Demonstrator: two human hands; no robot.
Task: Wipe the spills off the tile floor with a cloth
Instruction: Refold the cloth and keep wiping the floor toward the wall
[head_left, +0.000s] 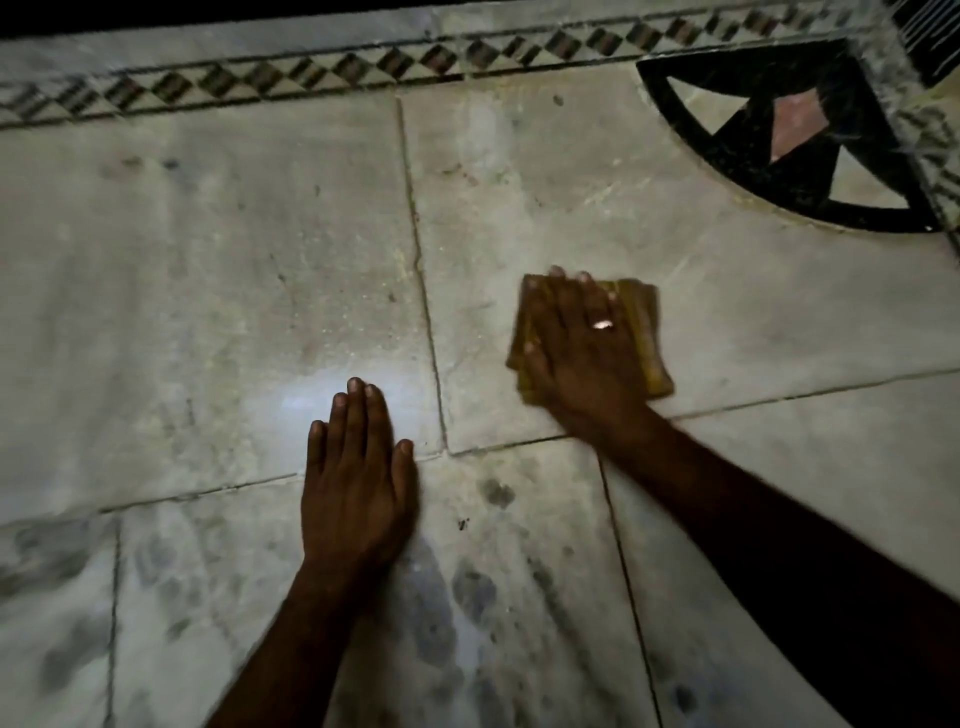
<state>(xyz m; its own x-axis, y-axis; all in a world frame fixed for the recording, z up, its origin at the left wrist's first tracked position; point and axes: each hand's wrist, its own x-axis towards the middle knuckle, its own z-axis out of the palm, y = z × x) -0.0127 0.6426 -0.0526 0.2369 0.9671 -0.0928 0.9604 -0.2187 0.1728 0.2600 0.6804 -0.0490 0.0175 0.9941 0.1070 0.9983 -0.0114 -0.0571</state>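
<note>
The folded yellow cloth (644, 327) is pressed under the flat right hand (576, 348), the left hand (353, 488) laid flat; the dark smudges (493, 493) nearby should be wiped next.

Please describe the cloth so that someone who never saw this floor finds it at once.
Start from the black fan-shaped inlay at the far right corner. Nearer than it, on a pale tile, the right hand presses flat on the cloth. It is the only yellow-brown folded thing here; the left hand covers only tile.
</note>
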